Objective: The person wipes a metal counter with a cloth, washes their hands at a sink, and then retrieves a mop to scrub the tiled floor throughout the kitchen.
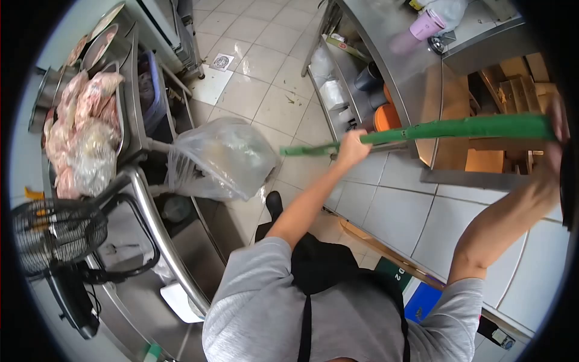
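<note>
Grey shirt (256, 301) right up close, black apron straps running down over it, and out past the sleeves both arms are reaching for one long green pole (452, 128)! Left hand (353, 149) has it clenched part-way along, fingers wrapped round; over at the dim right-hand edge of the view, right hand (556, 136) is closed around the thicker end. And the pole itself? Stretched across from right to left, above the pale tiled surface (398, 214), its thin tip blurred just beside a clear plastic bag (226, 160) that bulges out from the steel counter (142, 108) on the left. Up on that counter, pieces of raw meat (87, 102) are heaped in a metal tray (125, 123), some under shiny plastic, with a black fan (57, 232) nearer the person. Across the tiled floor (265, 84), a steel worktop (386, 42) carries a pink tumbler (427, 25), and beneath it sits an orange container (386, 116) beside dark ones. Down low, a black shoe (274, 204) pokes out near the bag
</note>
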`<state>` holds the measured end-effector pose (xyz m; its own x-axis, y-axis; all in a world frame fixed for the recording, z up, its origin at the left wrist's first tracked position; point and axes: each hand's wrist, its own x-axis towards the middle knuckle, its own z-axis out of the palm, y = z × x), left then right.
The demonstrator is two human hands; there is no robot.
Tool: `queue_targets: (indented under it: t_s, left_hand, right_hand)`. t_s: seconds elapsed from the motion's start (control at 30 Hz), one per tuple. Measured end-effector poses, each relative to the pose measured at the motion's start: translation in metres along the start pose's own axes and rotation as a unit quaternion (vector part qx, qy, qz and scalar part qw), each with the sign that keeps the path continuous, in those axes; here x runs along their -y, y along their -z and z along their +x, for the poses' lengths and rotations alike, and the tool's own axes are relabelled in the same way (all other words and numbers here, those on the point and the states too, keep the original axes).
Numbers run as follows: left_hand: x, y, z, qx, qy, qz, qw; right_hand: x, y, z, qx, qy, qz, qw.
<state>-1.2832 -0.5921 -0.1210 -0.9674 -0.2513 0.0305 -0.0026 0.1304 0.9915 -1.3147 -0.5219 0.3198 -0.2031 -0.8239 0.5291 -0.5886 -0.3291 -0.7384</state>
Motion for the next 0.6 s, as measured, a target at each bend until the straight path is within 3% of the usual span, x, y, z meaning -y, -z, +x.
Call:
queue_targets:
  t_s: [0.03,0.1,0.13,0.2,0.23,0.27,0.3,0.37,0.4,0.47,0.5,0.53,0.6]
  left_hand:
    - [0.004,-0.007,0.001,0.033,0.024,-0.008,0.999]
    - [0.008,-0.009,0.028,0.060,0.039,-0.024,0.997]
    - [0.014,-0.008,0.044,0.031,0.005,-0.013,0.999]
    - [0.041,-0.016,0.063,-0.047,-0.063,-0.028,0.996]
    - [0.047,-0.011,0.083,-0.062,-0.034,-0.051,0.996]
    - [0.045,0.004,0.102,-0.081,-0.037,0.024,0.996]
    - [0.057,0.007,0.119,-0.155,-0.106,0.073,0.980]
    - [0.039,0.023,0.116,-0.196,-0.172,0.122,0.958]
    - [0.024,0.026,0.101,-0.158,-0.153,0.073,0.973]
    - [-0.003,0.022,0.059,-0.109,-0.135,0.021,0.985]
    - [-0.010,0.019,0.032,-0.097,-0.131,0.015,0.986]
    - [-0.009,0.019,0.003,-0.062,-0.115,0.001,0.991]
    - [0.008,0.028,-0.005,-0.054,-0.096,0.003,0.994]
  right_hand:
    - [-0.011,-0.001,-0.005,-0.003,-0.004,-0.002,1.000]
    - [-0.037,-0.014,-0.024,-0.232,0.031,0.049,0.971]
    - [-0.031,-0.025,-0.032,-0.389,-0.062,0.064,0.917]
    - [-0.049,-0.009,-0.069,-0.266,0.024,0.116,0.957]
    - [-0.060,-0.027,-0.064,-0.196,0.054,0.119,0.972]
    - [-0.071,-0.038,-0.073,-0.231,0.039,0.091,0.968]
    - [-0.077,-0.047,-0.081,-0.265,0.027,0.063,0.962]
    - [-0.050,-0.034,-0.097,-0.270,0.021,0.092,0.958]
    - [-0.023,-0.022,-0.099,-0.295,0.008,0.109,0.949]
    - [0.010,-0.019,-0.056,-0.222,0.027,0.084,0.971]
    - [-0.006,-0.049,-0.027,-0.441,0.311,0.164,0.826]
    - [0.025,-0.025,-0.036,-0.196,0.036,0.162,0.966]
    - [0.022,-0.024,-0.062,-0.158,0.058,0.176,0.970]
